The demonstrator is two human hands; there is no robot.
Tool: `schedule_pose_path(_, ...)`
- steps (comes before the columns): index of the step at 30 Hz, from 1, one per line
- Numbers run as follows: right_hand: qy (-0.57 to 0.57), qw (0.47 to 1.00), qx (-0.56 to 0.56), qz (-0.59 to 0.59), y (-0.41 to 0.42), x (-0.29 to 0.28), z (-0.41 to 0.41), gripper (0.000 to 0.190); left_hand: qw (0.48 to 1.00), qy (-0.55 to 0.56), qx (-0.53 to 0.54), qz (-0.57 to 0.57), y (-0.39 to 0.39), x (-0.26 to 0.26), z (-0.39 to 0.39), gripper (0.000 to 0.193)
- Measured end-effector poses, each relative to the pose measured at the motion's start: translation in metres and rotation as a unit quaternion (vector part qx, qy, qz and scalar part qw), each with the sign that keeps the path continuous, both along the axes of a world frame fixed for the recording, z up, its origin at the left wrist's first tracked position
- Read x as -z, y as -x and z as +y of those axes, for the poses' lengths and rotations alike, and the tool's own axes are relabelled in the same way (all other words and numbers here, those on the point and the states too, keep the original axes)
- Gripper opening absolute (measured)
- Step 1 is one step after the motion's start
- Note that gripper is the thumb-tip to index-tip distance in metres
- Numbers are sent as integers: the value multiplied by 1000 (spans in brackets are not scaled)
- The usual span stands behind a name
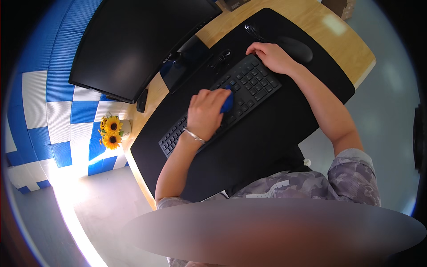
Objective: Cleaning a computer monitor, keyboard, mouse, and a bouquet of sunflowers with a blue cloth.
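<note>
A black computer keyboard (255, 81) lies slantwise on a large black desk mat (247, 140). My left hand (205, 108), with a silver bracelet at the wrist, is over the middle of the keys. Its fingers hold a soft blue thing (227, 101) against them, perhaps a cloth or sponge; the palm side is hidden. At the keyboard's right end, my right hand (273, 58) grips the far corner, fingers curled over the edge and thumb alongside. The black mouse (297, 49) sits on the mat just beyond my right wrist.
A black monitor (143, 40) on its stand (183, 63) rises behind the keyboard. Coiled cables (224, 56) lie on the mat. Artificial sunflowers in a white pot (126, 129) stand at the left edge of the wooden desk (333, 43). A cardboard box (338, 8) is beyond the desk.
</note>
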State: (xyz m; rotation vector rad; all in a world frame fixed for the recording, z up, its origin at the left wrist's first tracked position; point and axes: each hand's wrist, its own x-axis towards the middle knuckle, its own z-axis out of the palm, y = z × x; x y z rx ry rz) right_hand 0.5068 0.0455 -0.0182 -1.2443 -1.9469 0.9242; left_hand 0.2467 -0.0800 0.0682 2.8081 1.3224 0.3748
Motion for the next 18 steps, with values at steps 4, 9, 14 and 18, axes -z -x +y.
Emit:
schedule_pose_path(4, -29, 1000, -4, -3, 1, -4, -2, 21, 995, -71, 14, 65, 0, 10, 15, 58)
schedule_pose_path(9, -15, 1000, -1, -3, -1, -6, -4, 22, 991, -125, -15, 37, -11, 11, 39, 52)
schedule_pose_path(14, 11, 1000, -3, 6, 0, -8, -5, 21, 995, -76, 2, 60, -16, 14, 29, 50)
schedule_pose_path(18, -28, 1000, -5, 0, -2, 1, -1, 21, 995, -75, 28, 64, -17, 15, 21, 47)
